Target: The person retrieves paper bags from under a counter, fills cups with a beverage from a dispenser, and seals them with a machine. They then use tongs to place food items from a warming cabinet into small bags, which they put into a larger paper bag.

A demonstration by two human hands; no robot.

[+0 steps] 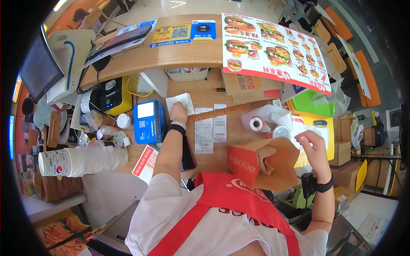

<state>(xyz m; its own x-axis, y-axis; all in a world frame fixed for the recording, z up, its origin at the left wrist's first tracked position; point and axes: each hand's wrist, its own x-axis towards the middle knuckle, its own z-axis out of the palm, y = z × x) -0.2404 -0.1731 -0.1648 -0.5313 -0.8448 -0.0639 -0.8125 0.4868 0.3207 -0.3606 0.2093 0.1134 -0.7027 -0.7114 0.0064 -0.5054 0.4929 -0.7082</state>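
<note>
The long pale wooden counter (pixel 200 57) carries a laminated burger menu (pixel 273 47) along its far edge. Close to the chest, the right hand (pixel 314 147) pinches the rim of a brown paper bag with a red band (pixel 265 164), seemingly to keep its mouth open. The left hand (pixel 178 113) lies on a white folded napkin (pixel 181 101) beside a blue card terminal (pixel 148 120), but whether it grips cannot be told. Printed receipts (pixel 204 130) and a white paper roll (pixel 256 123) crowd the gap between.
</note>
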